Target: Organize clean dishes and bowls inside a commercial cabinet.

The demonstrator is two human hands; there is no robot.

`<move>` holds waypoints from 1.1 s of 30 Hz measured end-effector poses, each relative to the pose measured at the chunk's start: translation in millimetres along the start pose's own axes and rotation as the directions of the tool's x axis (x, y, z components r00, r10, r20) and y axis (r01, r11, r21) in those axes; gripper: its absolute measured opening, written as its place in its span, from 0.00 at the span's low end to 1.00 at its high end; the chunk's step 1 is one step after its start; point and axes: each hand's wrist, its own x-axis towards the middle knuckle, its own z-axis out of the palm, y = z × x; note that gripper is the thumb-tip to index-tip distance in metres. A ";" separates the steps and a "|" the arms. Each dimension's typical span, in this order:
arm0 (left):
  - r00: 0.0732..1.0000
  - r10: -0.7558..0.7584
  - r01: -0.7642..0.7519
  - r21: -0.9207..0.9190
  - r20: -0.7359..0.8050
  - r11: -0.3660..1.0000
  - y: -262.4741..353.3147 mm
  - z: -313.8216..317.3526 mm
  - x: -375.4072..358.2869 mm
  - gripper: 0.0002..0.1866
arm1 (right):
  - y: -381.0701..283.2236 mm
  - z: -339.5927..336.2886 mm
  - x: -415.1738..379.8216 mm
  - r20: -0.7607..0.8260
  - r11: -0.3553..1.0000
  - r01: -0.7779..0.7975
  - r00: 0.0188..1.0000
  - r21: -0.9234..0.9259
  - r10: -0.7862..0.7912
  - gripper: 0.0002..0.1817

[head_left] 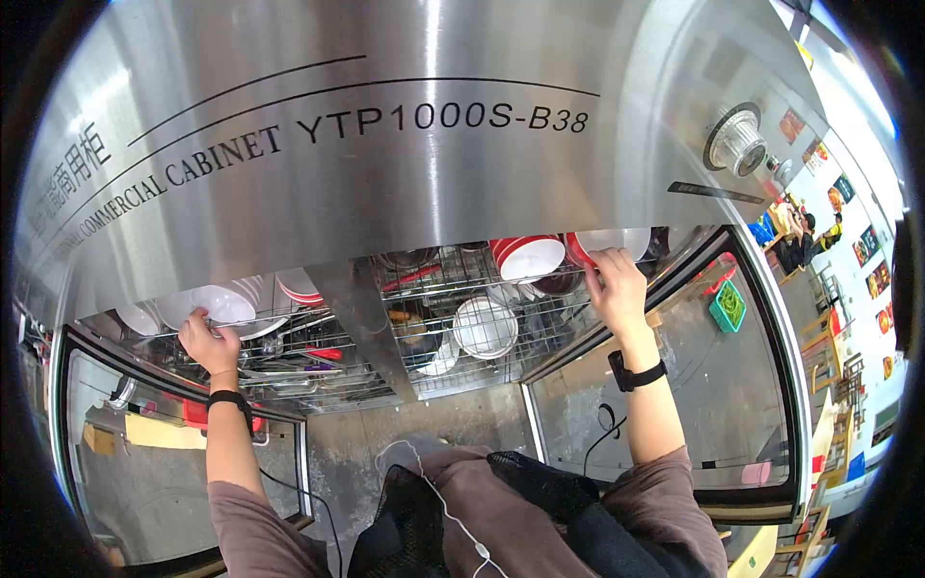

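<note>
My left hand (209, 345) is at the upper left shelf, its fingers curled at the front of a stack of white bowls (224, 302). They look closed on a bowl's edge, though the fingertips are partly hidden. On the right, my right hand (619, 289) has its thumb and fingers closed at the rim of a red-and-white bowl (580, 249). Beside that bowl, more red bowls with white insides (530, 258) lie tilted on the upper wire shelf (462, 286). A stainless steel cabinet (405, 193) surrounds the shelves, its upper front hiding their backs.
Glass doors stand open at left (164, 482) and right (674, 385). A metal post (358, 323) divides the shelves. Lower down are a round white dish (485, 328) and red-handled utensils (326, 354). A green basket (727, 306) shows beyond the right door; people (798, 241) are farther off.
</note>
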 end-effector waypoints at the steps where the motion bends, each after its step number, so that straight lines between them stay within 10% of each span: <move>1: 1.000 -0.011 0.011 -0.002 0.014 1.000 -0.2 -1.8 -0.5 0.20 | 2.5 2.3 0.6 0.016 1.000 -0.010 1.000 -0.002 0.010 0.10; 11: 1.000 0.008 -0.008 0.013 0.017 1.000 2.2 -5.2 1.3 0.19 | 23.9 6.4 8.1 0.220 0.993 -0.015 0.975 0.117 -0.011 0.09; 25: 0.999 0.023 -0.023 0.005 -0.023 1.000 1.7 -1.2 1.7 0.19 | 30.7 20.5 37.0 0.749 0.923 -0.363 0.645 0.125 0.152 0.35; 33: 1.000 -0.005 0.005 0.010 -0.024 1.000 2.4 -2.4 -2.7 0.20 | 31.3 13.0 17.7 0.627 0.953 -0.218 0.778 0.212 0.038 0.26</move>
